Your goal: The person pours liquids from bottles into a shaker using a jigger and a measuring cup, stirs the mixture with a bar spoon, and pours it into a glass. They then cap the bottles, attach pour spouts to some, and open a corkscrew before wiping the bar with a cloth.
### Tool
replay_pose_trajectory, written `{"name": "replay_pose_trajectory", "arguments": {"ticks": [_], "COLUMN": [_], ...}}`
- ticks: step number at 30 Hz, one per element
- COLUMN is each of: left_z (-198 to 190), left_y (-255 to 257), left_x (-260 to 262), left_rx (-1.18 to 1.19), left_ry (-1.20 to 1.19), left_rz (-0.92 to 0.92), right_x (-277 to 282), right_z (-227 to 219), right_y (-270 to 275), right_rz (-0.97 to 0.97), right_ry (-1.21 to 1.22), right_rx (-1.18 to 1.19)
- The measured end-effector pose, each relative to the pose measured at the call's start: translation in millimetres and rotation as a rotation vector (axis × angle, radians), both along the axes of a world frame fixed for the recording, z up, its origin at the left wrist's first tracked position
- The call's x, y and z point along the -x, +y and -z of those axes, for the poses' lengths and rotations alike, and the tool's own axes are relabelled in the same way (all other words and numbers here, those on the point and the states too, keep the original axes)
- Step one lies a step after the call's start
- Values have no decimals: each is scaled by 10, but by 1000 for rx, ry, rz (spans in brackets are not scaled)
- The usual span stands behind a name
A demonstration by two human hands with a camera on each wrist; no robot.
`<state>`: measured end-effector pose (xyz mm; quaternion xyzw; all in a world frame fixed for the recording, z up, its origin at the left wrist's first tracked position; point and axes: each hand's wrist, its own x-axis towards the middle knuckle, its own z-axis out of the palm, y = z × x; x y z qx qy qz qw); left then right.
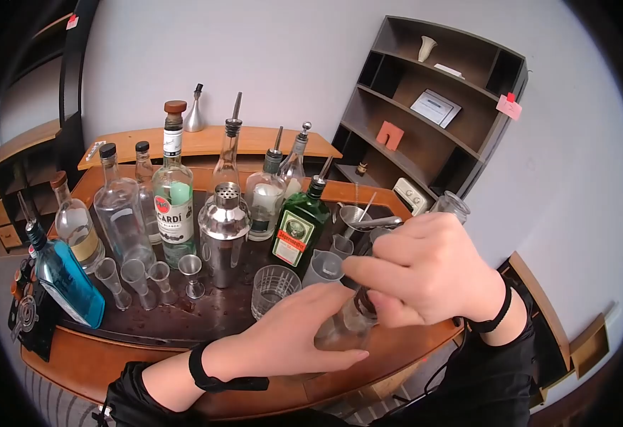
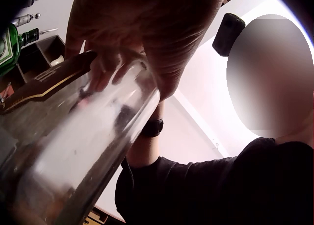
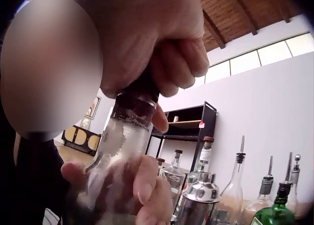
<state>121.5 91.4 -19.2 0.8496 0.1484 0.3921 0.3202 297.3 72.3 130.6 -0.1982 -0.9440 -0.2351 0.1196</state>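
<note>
A clear glass bottle (image 3: 122, 141) stands close to my body at the table's front edge, its label side partly in the left wrist view. My left hand (image 1: 283, 338) holds it round the shoulder, fingers on one side and thumb on the other. Above, my right hand (image 1: 429, 270) grips the bottle's dark cap (image 3: 143, 85) in curled fingers, which hide most of it. Just below, a dark band (image 3: 135, 107) rings the neck. Close to the left hand are a cut-glass tumbler (image 1: 274, 288) and a small clear pitcher (image 1: 323, 267).
A green Jägermeister bottle (image 1: 299, 224), a steel shaker (image 1: 224, 235) and a Bacardi bottle (image 1: 175, 206) stand behind. Several small measuring glasses (image 1: 137, 281), a metal jigger (image 1: 193, 274) and a tilted blue bottle (image 1: 70, 281) are at left. A strainer (image 1: 379, 223) lies behind the right hand.
</note>
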Motion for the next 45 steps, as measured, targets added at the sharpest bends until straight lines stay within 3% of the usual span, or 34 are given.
{"name": "replay_pose_trajectory", "arguments": {"ticks": [3, 5, 9, 11, 12, 14, 15, 16, 18, 19, 23, 25, 27, 28, 31, 34, 36, 40, 45], "left_z": [29, 27, -10, -44, -57, -45, -23, 5, -3, -33, -203, -298, -345, -365, -405, -431, -467, -479, -481], "left_y": [3, 3, -29, -38, -34, -41, -45, -48, -45, -44, 10, 35, 58, 51, -1, -9, -46, -47, -44], "left_x": [3, -2, 24, 34, 38, 30, 22, 14, 34, 75, 321, 483, 618, 639, 693, 752, 786, 837, 879], "left_rx": [-78, -51, -52, -13, -24, -5, -8, -28, -53, -97, -269, -307, -294, -285, -193, -219, -237, -293, -310], "left_ry": [-40, -35, -2, 43, 43, 52, 44, -7, -57, -23, -33, -124, -283, -404, -575, -604, -613, -621, -618], "left_rz": [5, -4, 15, -14, -15, -10, -16, -21, -27, -47, -162, -213, -263, -284, -324, -336, -355, -399, -446], "right_x": [-12, -47, -51, -98, -123, -193, -248, -245, -241, -194, -197, -266, -402, -482, -631, -605, -589, -668, -701], "right_z": [75, 180, 172, 156, 161, 211, 295, 310, 505, 596, 497, 347, -6, -179, -736, -1053, -1141, -1014, -689], "right_y": [24, 59, 0, 52, 48, 24, 56, -26, -76, -109, -226, -199, -180, -91, 168, 463, 693, 1389, 2081], "right_rz": [27, 35, 59, 41, 39, 104, 67, 170, 184, 137, 209, 207, 273, 174, 110, 239, 324, 440, 550], "right_ry": [-62, 61, 80, 159, 158, 389, 421, 398, 435, 577, 602, 832, 1030, 1083, 1284, 1270, 1108, 953, 964], "right_rx": [114, 182, 197, 433, 422, 836, 922, 969, 959, 1004, 962, 853, 658, 515, 356, 135, 91, -165, -140]}}
